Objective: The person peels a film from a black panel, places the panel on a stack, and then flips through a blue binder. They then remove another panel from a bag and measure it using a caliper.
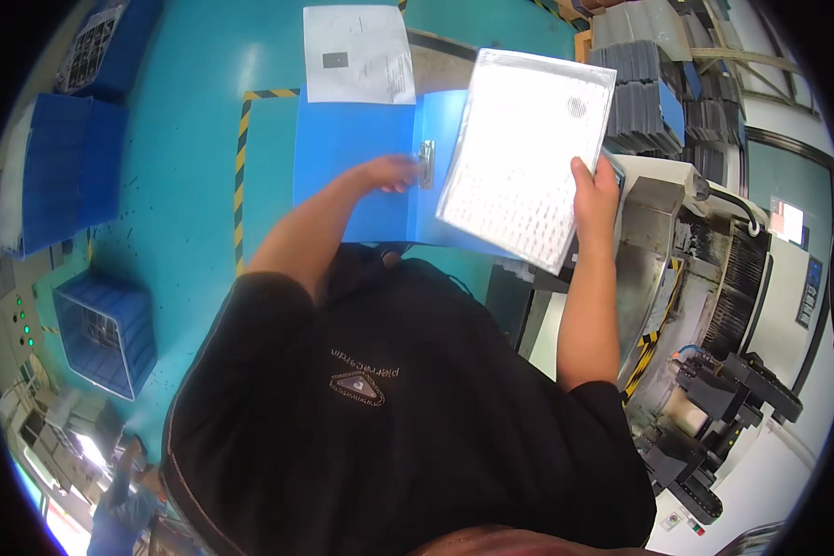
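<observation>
A blue ring-type file folder lies spread wide in front of me, with a metal clip along its spine. My left hand is just left of the clip, its fingertips close to the metal. Motion smears those fingers, so I cannot tell whether they touch it or how far they are closed. A stack of white printed sheets in clear plastic sleeves is gripped at its right edge by my right hand, thumb on top. It is tilted and covers much of the folder's right side.
Beyond the folder's left cover is a loose white sheet. Blue bins stand on the green floor at left, near yellow-black tape. Grey stacked sheets and a machine flank the right. Another person is at lower left.
</observation>
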{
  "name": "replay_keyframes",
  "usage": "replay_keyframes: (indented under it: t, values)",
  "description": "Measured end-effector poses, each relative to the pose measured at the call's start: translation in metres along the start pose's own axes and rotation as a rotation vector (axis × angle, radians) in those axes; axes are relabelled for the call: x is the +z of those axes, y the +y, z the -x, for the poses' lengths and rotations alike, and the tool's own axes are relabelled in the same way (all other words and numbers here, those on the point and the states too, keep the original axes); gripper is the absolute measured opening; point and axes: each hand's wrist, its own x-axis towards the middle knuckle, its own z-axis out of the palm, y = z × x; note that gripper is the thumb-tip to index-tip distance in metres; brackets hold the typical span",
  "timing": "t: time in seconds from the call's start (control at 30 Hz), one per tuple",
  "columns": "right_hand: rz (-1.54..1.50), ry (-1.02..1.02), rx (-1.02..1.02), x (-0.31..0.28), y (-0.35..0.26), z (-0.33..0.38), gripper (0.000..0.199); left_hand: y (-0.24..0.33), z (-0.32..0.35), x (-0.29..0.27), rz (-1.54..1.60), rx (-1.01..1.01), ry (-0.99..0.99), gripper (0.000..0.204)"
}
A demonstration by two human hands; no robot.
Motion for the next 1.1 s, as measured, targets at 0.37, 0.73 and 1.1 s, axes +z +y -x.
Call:
replay_keyframes:
  t: [0.37,0.73,1.1]
  values:
    - [-0.751,-0.285,0.324,0.019,0.030,0.029,0.030,0.099,0.136,-0.006,0.850,0.536,0.139,0.051]
    - [-0.891,-0.375,0.331,0.046,0.011,0.022,0.036,0.203,0.165,-0.042,0.889,0.732,0.649,0.038]
    - [-0.551,-0.383,0.116,0.015,-0.015,0.065,0.036,0.198,0.206,-0.023,1.271,0.665,0.193,0.030]
